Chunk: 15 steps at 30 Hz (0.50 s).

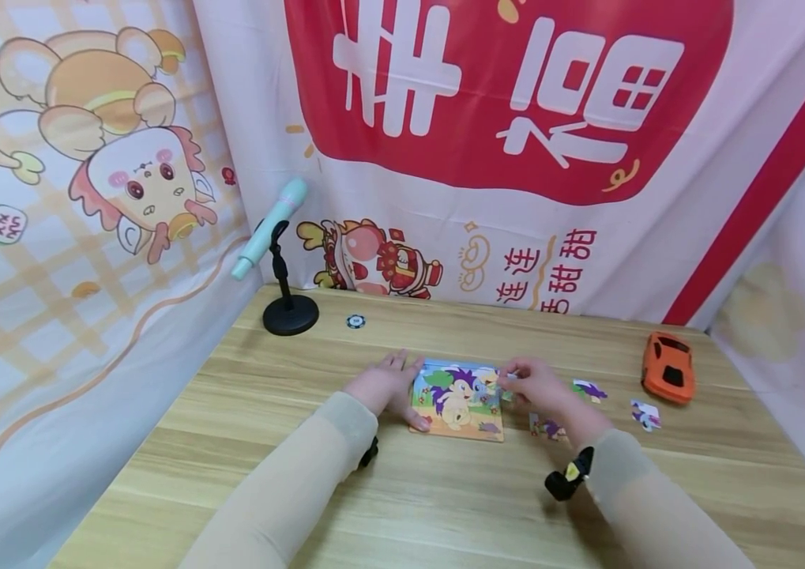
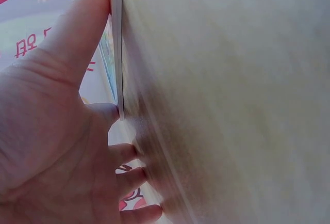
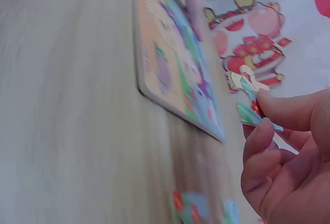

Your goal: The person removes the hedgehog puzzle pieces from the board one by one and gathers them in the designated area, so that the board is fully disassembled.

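A picture puzzle board (image 1: 455, 424), showing a purple-haired cartoon animal, lies flat on the wooden table. My left hand (image 1: 391, 387) rests at its left side with fingers spread; the thumb lies along the board near its front left corner. In the left wrist view, the fingertips (image 2: 154, 213) reach down to the table beside the board's edge. My right hand (image 1: 536, 386) is by the board's upper right corner. Between its thumb and index finger it pinches a puzzle piece (image 3: 247, 113) with green, pale blue and a red flower, held just off the board in the right wrist view.
Loose puzzle pieces lie right of the board: one purple and green (image 1: 590, 389), one white and purple (image 1: 646, 416), others (image 1: 550, 428) near the right forearm. An orange toy car (image 1: 667, 367) is far right. A mint microphone (image 1: 270, 225) on a black stand (image 1: 291, 315) and a round chip (image 1: 355, 321) stand back left.
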Each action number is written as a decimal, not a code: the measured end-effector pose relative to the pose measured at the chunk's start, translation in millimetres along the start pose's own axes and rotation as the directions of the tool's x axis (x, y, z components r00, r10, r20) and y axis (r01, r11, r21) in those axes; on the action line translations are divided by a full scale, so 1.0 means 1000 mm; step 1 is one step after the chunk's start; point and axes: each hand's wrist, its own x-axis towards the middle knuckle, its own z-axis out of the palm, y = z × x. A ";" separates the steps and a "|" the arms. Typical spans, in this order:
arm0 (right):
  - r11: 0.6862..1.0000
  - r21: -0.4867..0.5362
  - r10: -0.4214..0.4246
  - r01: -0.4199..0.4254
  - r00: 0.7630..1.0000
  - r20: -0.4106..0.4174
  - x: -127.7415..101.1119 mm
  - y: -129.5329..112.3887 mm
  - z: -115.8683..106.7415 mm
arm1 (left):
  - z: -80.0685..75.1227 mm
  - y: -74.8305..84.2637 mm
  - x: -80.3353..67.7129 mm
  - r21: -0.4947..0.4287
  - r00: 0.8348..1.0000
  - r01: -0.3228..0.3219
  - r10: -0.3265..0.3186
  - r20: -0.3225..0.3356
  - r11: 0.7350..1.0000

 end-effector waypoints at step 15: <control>0.996 -0.079 0.023 -0.035 0.990 -0.141 -0.076 0.041 -0.122 | -0.012 0.010 -0.020 -0.030 1.000 0.000 0.000 -0.002 1.000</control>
